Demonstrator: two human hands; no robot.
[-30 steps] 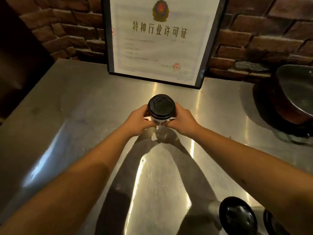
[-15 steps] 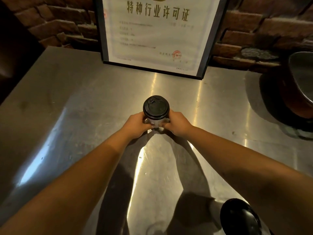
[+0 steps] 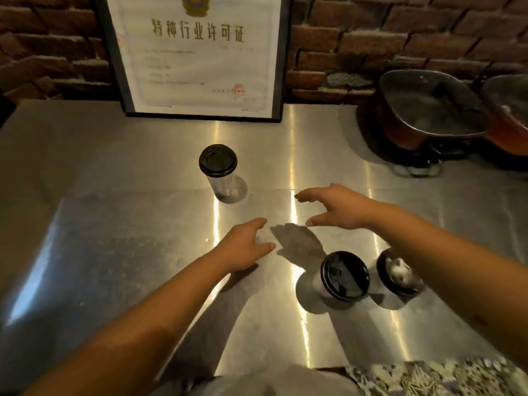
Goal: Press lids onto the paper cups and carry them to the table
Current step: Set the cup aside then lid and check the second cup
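Three lidded cups on the table, both hands empty

Left to right. Left hand [image 3: 245, 247] hovers low over the steel table [image 3: 114, 224], fingers loosely spread, gripping nothing. Its shadow falls just beneath it, so I judge it is close to the surface but cannot tell whether it touches.

Far cup [image 3: 219, 172] stands upright and alone toward the back, in front of the framed certificate [image 3: 197, 55]. Black lid sits level on the rim and looks fully seated. It lies ahead of the left hand and slightly left of it, apart from both hands. Judgement: parked at the back to leave room near the person for more cups.

Right hand [image 3: 337, 208] is open, thumb and fingers apart in a wide curve, holding nothing. It is level with the far cup's base but well to the right of it.

Near cup [image 3: 344, 277] and a third cup [image 3: 398, 271] stand just beside each other below the right forearm, both with black lids. Third cup's lid is partly hidden by the arm and by glare; seating cannot be confirmed.

Two pots [image 3: 428, 110] sit at the far right against the brick wall, clear of the cups.
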